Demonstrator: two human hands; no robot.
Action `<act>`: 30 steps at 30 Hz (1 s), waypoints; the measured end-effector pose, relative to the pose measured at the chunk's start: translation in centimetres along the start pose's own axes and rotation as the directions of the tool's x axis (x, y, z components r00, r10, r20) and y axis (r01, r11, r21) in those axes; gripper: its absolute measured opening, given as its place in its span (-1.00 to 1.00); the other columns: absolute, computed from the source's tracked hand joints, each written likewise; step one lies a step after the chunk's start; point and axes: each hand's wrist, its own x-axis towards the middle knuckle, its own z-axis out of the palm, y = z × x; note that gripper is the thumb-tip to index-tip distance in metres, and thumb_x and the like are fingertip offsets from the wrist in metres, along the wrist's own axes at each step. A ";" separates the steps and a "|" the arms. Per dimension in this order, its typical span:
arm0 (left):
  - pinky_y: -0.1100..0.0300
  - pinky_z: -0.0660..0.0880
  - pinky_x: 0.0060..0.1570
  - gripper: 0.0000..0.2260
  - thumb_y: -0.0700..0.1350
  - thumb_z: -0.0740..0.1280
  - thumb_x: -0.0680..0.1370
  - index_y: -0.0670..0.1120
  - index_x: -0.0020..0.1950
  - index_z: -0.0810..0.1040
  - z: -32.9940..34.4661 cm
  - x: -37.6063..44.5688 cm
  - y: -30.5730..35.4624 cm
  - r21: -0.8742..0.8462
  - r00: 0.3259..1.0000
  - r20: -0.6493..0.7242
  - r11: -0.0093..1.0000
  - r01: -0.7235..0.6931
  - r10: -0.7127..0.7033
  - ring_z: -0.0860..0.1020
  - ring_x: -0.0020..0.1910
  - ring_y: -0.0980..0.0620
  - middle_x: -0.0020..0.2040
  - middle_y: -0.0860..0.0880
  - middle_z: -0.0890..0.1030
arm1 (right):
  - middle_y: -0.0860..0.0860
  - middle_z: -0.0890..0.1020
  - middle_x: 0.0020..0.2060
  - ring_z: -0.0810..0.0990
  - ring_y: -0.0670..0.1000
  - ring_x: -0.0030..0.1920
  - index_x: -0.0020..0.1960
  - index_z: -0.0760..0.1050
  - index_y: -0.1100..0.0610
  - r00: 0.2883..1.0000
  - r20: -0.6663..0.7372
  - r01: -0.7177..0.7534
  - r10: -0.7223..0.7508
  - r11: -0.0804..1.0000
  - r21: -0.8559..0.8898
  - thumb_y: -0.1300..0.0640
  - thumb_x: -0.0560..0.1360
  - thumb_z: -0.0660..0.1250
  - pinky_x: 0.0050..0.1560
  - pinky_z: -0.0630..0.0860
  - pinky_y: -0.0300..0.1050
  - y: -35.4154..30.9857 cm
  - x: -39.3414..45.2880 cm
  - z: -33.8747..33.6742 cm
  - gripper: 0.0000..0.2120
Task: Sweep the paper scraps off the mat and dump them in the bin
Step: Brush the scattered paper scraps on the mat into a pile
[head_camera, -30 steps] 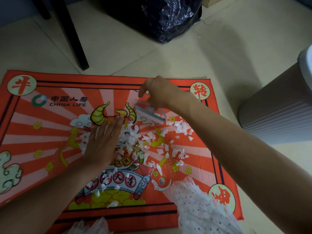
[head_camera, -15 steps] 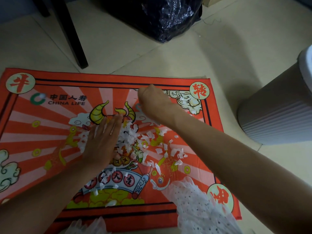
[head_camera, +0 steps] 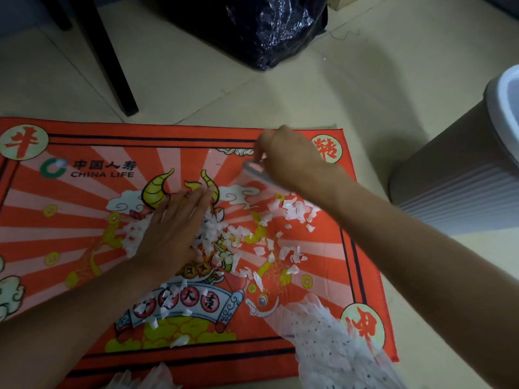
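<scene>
Mat (head_camera: 84, 220): red printed mat flat on the tiled floor (head_camera: 365, 88); the landmark for all below.
Paper scraps (head_camera: 295, 211): white bits scattered over the mat's centre and right half; thickest in the middle, a looser cluster toward the right border, a few strays near the mat's near edge.
Left hand (head_camera: 171, 234): lies flat on the mat's centre, fingers straight and together, palm down on the thick patch of scraps; grip slack, holding nothing.
Right hand (head_camera: 289, 161): over the mat's far right part, near the round character badge; fingers curled, grip pinching a small grey scraper-like tool (head_camera: 257, 172), though blur makes its shape unsure.
Tool: edge lies just beyond the right cluster of scraps.
Bin (head_camera: 463, 175): ribbed, pale rim, stands on the floor off the mat's right edge.
Black bag (head_camera: 261, 23): glossy, on the floor beyond the mat's far edge.
Dark furniture leg (head_camera: 109, 60): stands beyond the mat's far edge, left of the bag.
Dotted white fabric (head_camera: 331, 346): overlaps the mat's near right corner.
</scene>
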 end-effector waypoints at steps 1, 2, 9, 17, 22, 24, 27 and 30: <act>-0.18 0.08 0.48 0.20 0.00 0.63 0.26 0.03 0.59 -0.22 -0.1 0.2 0.4 -0.015 1.000 -0.004 1.000 -0.028 0.028 0.01 0.57 -0.17 0.60 -0.04 -0.01 | 0.18 0.51 0.17 0.55 0.23 0.14 0.27 0.46 0.13 0.999 -0.004 -0.039 0.039 0.999 -0.026 0.00 0.56 0.29 0.06 0.50 -0.01 1.1 -0.1 -0.4 -0.66; -0.18 0.09 0.48 0.17 0.03 0.60 0.28 0.04 0.59 -0.21 -0.2 0.5 1.0 -0.034 0.999 -0.007 0.998 -0.051 0.051 0.01 0.57 -0.16 0.60 -0.04 -0.01 | 0.20 0.50 0.17 0.54 0.25 0.15 0.28 0.46 0.14 0.997 -0.007 -0.076 0.075 0.996 -0.049 0.06 0.56 0.28 0.07 0.49 0.00 2.3 -0.2 -0.7 -0.68; -0.16 0.06 0.50 -0.05 0.22 0.38 0.46 0.03 0.59 -0.22 0.3 2.0 5.4 -0.088 0.992 -0.056 0.989 -0.120 0.115 -0.03 0.58 -0.12 0.60 0.00 -0.03 | 0.21 0.53 0.16 0.56 0.26 0.12 0.25 0.48 0.15 0.976 -0.018 -0.217 0.217 0.967 -0.136 0.20 0.53 0.29 0.04 0.51 0.02 7.6 -1.0 0.8 -0.71; -0.07 -0.13 0.50 -0.01 0.14 0.41 0.47 0.05 0.57 -0.32 1.4 2.4 6.7 -0.111 0.999 0.005 0.993 -0.045 0.046 -0.18 0.57 -0.08 0.60 0.05 -0.19 | 0.21 0.55 0.10 0.57 0.22 0.02 0.21 0.51 0.20 0.977 0.018 -0.211 0.212 0.977 -0.023 0.25 0.54 0.25 -0.07 0.50 -0.03 8.5 -1.4 3.1 -0.75; -0.10 -0.13 0.50 0.04 0.17 0.42 0.45 0.05 0.55 -0.35 1.4 2.7 6.9 -0.106 0.999 0.041 0.994 0.026 -0.022 -0.19 0.57 -0.09 0.59 0.04 -0.21 | 0.20 0.57 0.05 0.58 0.21 0.02 0.15 0.52 0.20 0.986 0.028 -0.166 0.165 0.985 0.040 0.06 0.57 0.29 -0.13 0.44 -0.10 6.8 -2.0 4.0 -0.75; -0.11 -0.13 0.50 0.05 0.16 0.44 0.44 0.04 0.56 -0.35 1.4 2.8 7.0 -0.113 0.999 0.046 0.993 0.034 -0.028 -0.19 0.57 -0.10 0.60 0.04 -0.21 | 0.20 0.54 0.09 0.56 0.20 0.07 0.19 0.49 0.20 0.989 0.042 -0.144 0.141 0.988 0.059 0.09 0.58 0.28 -0.07 0.45 -0.09 5.8 -2.2 3.9 -0.75; -0.13 -0.11 0.50 0.08 0.15 0.46 0.43 0.03 0.56 -0.35 1.2 2.8 7.2 -0.119 0.999 0.038 0.992 0.041 -0.036 -0.17 0.57 -0.12 0.60 0.02 -0.19 | 0.18 0.53 0.14 0.56 0.19 0.10 0.22 0.48 0.20 0.990 0.064 -0.134 0.128 0.985 0.105 0.23 0.55 0.27 -0.05 0.47 -0.09 4.1 -2.3 3.5 -0.75; -0.13 -0.10 0.50 0.12 0.21 0.46 0.40 0.01 0.54 -0.39 1.2 2.8 7.0 -0.117 0.998 0.028 0.991 0.065 -0.062 -0.16 0.57 -0.12 0.60 0.00 -0.17 | 0.17 0.53 0.13 0.56 0.18 0.10 0.24 0.45 0.20 0.994 0.073 -0.094 0.085 0.988 0.122 0.27 0.56 0.24 -0.11 0.43 -0.09 2.0 -3.0 3.2 -0.74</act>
